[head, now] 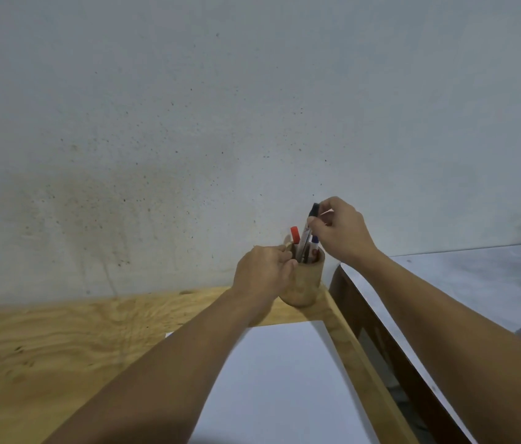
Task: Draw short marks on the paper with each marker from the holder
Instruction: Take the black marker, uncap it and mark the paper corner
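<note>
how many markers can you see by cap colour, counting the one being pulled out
black cap: 1, the black-capped marker pinched by the right hand
red cap: 1, the red-capped marker in the wooden holder
blue cap: 1, the blue-capped marker in the holder
total: 3 markers

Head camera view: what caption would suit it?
Left hand steadies wooden holder; right hand grips black-capped marker.

Workshop (plywood bench, bare wall)
</note>
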Motion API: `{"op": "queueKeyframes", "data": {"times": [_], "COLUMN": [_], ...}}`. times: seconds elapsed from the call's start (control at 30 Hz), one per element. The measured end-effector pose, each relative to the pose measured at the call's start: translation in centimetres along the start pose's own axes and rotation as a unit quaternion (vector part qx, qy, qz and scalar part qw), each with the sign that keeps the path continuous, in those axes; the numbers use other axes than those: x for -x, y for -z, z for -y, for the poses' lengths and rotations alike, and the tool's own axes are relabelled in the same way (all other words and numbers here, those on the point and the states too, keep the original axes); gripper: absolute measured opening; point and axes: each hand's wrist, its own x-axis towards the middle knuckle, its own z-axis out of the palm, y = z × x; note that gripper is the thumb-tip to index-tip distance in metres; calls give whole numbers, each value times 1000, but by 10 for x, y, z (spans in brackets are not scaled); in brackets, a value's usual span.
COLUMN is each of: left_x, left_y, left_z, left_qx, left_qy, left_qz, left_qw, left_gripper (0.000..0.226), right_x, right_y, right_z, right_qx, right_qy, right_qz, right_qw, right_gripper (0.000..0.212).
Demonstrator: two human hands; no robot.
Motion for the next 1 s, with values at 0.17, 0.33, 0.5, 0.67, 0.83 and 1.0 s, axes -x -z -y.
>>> {"op": "queueKeyframes", "data": {"times": [0.17, 0.33, 0.5, 0.67, 0.83, 1.0], "left_x": [-4, -2, 19, 47, 64, 76], "left_y": [15, 54, 89, 96, 100, 99], "left_z": [-2, -2, 13, 39, 57, 70], "left_qx": [39, 248, 464, 460, 426, 419], "left_qy": [15, 81, 95, 84, 110, 174], "left_qz": [63, -14, 28, 37, -17, -48], "left_qw": [997, 965, 880, 883, 898, 890], "left_gripper": [33, 40, 27, 13, 15, 11], "right_x": [3, 26, 52, 76, 92, 113], "right_y": [19, 22, -2, -17, -41, -66], "right_z": [28, 44, 51, 67, 72, 75], "right_qx": [-75, -88, -118, -150, -113, -4], "right_qy": [57, 89, 40, -5, 38, 143], "right_qz": [-38, 36, 106, 207, 200, 117], "right_qw": [995, 992, 986, 967, 972, 983], "right_gripper": [23, 24, 17, 15, 7, 7]}}
